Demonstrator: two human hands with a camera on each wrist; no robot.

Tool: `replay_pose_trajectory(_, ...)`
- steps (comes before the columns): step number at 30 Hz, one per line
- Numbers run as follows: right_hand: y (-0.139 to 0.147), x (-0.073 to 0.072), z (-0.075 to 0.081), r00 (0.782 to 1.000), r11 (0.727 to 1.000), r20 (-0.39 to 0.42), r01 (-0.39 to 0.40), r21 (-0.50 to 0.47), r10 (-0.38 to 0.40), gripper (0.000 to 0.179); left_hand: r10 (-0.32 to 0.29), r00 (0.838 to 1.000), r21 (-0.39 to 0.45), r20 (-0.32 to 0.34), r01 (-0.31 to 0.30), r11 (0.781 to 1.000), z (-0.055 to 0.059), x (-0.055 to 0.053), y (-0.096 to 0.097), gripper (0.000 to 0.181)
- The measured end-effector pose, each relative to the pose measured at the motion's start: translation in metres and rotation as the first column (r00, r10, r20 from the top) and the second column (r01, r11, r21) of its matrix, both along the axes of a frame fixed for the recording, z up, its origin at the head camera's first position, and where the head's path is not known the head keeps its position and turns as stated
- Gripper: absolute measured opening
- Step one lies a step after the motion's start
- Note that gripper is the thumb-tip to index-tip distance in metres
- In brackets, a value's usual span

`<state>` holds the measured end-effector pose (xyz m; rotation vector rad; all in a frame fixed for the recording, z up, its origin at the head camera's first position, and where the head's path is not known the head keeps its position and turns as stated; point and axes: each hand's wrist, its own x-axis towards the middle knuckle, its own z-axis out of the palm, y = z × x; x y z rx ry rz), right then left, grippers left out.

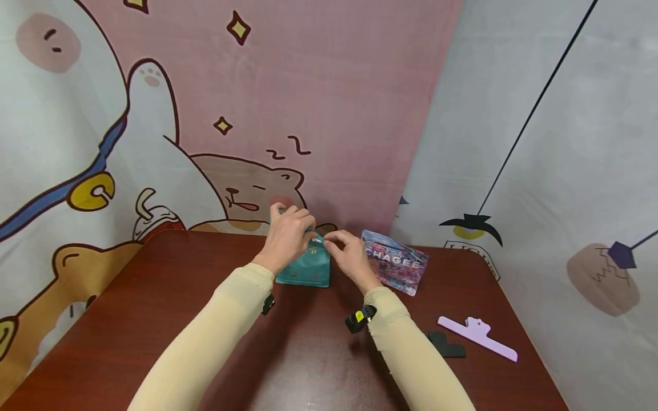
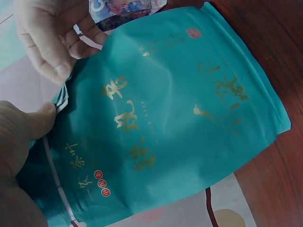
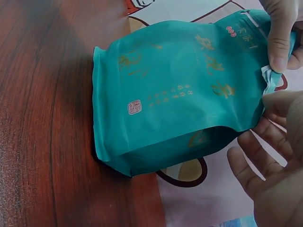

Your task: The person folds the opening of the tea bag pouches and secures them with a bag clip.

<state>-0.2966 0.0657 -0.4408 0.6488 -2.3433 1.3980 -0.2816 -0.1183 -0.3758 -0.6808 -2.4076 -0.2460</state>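
Observation:
A teal tea pouch (image 1: 308,268) with gold lettering stands at the far side of the table, its top edge crumpled. My left hand (image 1: 290,233) pinches that top edge from the left, thumb (image 2: 35,120) pressed on its front. Close beside it, my right hand (image 1: 352,257) pinches the same edge between thumb and forefinger. In the right wrist view, the right hand's other fingers (image 3: 260,153) spread away from the pouch (image 3: 175,94). A pale strip (image 2: 59,182) runs along the pouch's top near the left thumb. The left fingers behind the pouch are partly hidden.
Right of the hands, a pink and blue CHAGEE pouch (image 1: 394,261) leans at the table's back. A lilac long clip (image 1: 479,335) and a black flat piece (image 1: 446,346) lie near the right edge. A printed curtain (image 1: 329,103) hangs behind the table.

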Motion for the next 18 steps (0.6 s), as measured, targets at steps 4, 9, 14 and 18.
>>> replay_pose_trajectory(4, -0.0010, 0.0005, 0.0030, 0.998, 0.999, 0.042, -0.042, -0.007, 0.042, 0.021, -0.006, 1.000, 0.001, -0.023, 0.006, 1.000, -0.0001, -0.0007, 0.0024, 0.015)
replay_pose_trajectory(9, -0.0046, 0.0013, 0.0055, 0.996, 0.998, 0.061, -0.069, -0.009, 0.070, 0.023, -0.017, 0.999, -0.010, -0.038, 0.017, 1.000, 0.0003, -0.0012, 0.0031, 0.015)
replay_pose_trajectory(14, -0.0060, 0.0001, 0.0042, 0.999, 0.999, 0.019, -0.049, -0.010, 0.049, 0.022, -0.020, 1.000, -0.019, -0.019, 0.020, 1.000, 0.0025, 0.0005, 0.0019, 0.014)
replay_pose_trajectory(18, -0.0059, -0.0006, 0.0025, 0.998, 0.999, 0.033, -0.044, -0.011, 0.044, 0.022, -0.016, 1.000, -0.023, 0.010, 0.016, 1.000, 0.0039, 0.0017, 0.0004, 0.015)
